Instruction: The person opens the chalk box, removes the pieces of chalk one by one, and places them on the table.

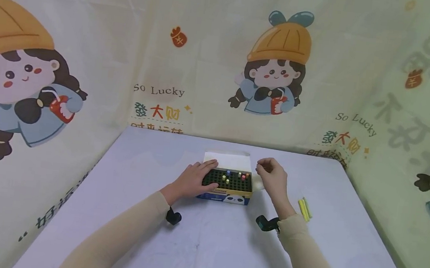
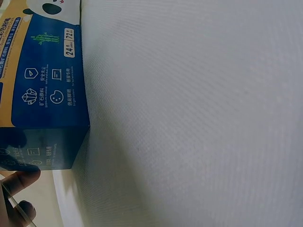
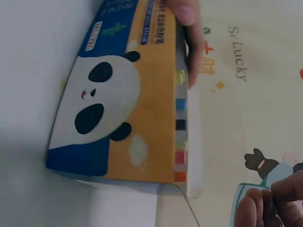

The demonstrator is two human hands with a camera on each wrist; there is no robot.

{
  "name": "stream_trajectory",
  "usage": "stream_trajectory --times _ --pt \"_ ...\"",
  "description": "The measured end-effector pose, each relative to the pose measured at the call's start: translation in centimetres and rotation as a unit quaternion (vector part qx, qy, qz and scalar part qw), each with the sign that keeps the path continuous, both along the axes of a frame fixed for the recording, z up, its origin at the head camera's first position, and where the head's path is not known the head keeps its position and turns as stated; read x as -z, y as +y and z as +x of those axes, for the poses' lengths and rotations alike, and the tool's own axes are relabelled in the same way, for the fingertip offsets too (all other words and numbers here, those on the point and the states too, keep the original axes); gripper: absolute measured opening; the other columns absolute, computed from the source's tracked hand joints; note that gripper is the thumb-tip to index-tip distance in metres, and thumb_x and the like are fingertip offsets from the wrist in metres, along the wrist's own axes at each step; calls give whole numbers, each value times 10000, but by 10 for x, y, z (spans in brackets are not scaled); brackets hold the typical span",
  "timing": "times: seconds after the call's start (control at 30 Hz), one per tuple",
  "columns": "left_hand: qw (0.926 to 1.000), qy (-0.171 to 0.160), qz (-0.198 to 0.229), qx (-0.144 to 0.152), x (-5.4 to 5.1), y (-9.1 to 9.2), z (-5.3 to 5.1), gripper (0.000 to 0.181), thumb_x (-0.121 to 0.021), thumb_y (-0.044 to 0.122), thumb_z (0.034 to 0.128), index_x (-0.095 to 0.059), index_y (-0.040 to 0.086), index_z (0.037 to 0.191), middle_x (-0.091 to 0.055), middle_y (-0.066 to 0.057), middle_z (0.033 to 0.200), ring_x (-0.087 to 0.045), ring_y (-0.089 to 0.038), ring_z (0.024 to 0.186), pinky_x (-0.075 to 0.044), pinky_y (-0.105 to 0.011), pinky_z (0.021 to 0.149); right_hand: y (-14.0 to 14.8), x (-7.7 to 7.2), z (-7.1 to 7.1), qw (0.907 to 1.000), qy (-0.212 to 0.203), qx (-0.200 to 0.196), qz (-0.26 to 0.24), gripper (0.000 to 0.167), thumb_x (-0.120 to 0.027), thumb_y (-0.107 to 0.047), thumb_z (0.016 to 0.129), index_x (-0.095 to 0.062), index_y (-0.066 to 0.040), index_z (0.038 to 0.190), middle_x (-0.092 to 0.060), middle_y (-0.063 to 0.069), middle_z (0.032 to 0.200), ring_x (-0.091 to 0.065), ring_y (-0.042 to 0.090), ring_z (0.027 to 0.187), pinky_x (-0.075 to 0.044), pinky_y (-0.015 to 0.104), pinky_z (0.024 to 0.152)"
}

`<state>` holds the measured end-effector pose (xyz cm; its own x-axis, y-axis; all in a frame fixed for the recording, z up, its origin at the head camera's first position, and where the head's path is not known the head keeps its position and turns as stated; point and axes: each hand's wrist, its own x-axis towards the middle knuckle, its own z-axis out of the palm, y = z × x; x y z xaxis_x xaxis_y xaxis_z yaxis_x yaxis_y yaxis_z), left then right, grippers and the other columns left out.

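1. Box of chalk (image 1: pixel 220 197), standing upright on the table (image 1: pixel 195 245), between the two hands; its pale lid (image 1: pixel 228 160) is folded back behind it, and a panda (image 3: pixel 92 94) is printed on its front.
2. In the top of the box sits a dark holed tray (image 1: pixel 236 185); a few coloured chalk sticks (image 1: pixel 243 178) stand in it, mostly toward the right half, and many holes show no stick.
3. The person's left hand (image 1: pixel 193 177) lies over the left end of the box; its fingers reach toward the back edge, its thumb stretches near the front edge, and it rests on the box rather than clenching it.
4. The right hand (image 1: pixel 274 178) is raised just beside the right end of the box; its fingertips are drawn toward the thumb, though whether anything lies between them cannot be told.
5. Two yellowish sticks (image 1: pixel 303 209) lie side by side on the table, to the right of the box.
6. The box looks like light, stiff card, likely to dent if squeezed; the short ends, held low, seem the best grip; the chalk is probably dry, smooth and brittle, so a gentle pinch near the middle would suit it.
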<state>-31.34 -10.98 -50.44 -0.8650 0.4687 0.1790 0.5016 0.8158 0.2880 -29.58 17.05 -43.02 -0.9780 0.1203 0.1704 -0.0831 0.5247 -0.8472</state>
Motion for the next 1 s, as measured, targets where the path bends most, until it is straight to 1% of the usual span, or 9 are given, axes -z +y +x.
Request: stream_trajectory --times 0.13,0.33,0.43,0.53,0.6,0.67,0.8,0.9,1.0 --pt "10000 -18 10 2 2 0 -1 829 -502 683 995 -282 234 1657 -267 54 1712 -450 -365 1432 -379 -625 1112 -7 8 -3 9991 52 -208 359 212 -644 -161 1015 -693 -46 1185 -727 177 1185 -684 340 1117 -548 485 936" --pt "10000 5 27 14 3 0 -1 830 -499 688 994 -278 243 1658 -268 53 1712 -446 -368 1439 -374 -630 1118 -13 20 -5 9936 60 -583 964 256 -669 -94 992 -680 -7 1232 -693 183 1238 -691 348 1106 -579 478 892" --pt "10000 -7 31 3 3 0 -1 830 -494 690 995 -273 242 1659 -261 58 1714 -438 -361 1446 -368 -625 1126 -15 24 -5 9881 70 -668 1382 217 -690 -72 973 -699 -2 1178 -701 171 1158 -687 321 1029 -578 460 848" --pt "10000 -47 14 -6 2 0 0 830 -491 687 998 -270 238 1660 -254 61 1715 -430 -359 1454 -362 -622 1134 -16 28 -7 9806 74 -705 1827 169 -706 -59 956 -726 -4 1114 -707 160 1067 -662 297 952 -559 458 827" --pt "10000 -63 56 16 2 1 1 828 -499 678 999 -278 228 1658 -262 51 1713 -430 -370 1452 -362 -627 1132 -16 30 -8 9760 54 -715 2056 149 -712 -47 946 -738 -6 1087 -707 155 1037 -637 286 917 -545 455 815" --pt "9999 -69 102 42 1 1 2 827 -507 669 1000 -289 213 1655 -271 40 1711 -434 -379 1447 -364 -632 1127 -17 31 -9 9731 51 -715 2191 139 -717 -37 939 -743 -6 1072 -711 153 1027 -627 280 904 -539 451 809" --pt "9998 -58 146 74 2 1 3 824 -510 663 1003 -293 206 1653 -277 29 1710 -435 -389 1444 -368 -637 1121 -19 31 -10 9712 92 -726 2266 116 -707 -6 932 -734 -11 1045 -716 144 990 -633 276 880 -542 445 784" --pt "9999 -44 87 46 2 1 1 826 -496 674 1004 -278 220 1658 -269 41 1712 -438 -378 1444 -371 -630 1123 -21 32 -11 9693 165 -753 2337 108 -691 -3 951 -719 -22 1053 -724 134 993 -668 278 913 -561 441 802" --pt "9999 -95 50 27 -1 0 -1 829 -491 679 1004 -265 227 1661 -258 49 1715 -436 -368 1446 -369 -622 1126 -24 35 -12 9643 318 -792 2505 105 -673 -24 984 -705 -31 1084 -740 127 1012 -708 277 935 -580 430 805"
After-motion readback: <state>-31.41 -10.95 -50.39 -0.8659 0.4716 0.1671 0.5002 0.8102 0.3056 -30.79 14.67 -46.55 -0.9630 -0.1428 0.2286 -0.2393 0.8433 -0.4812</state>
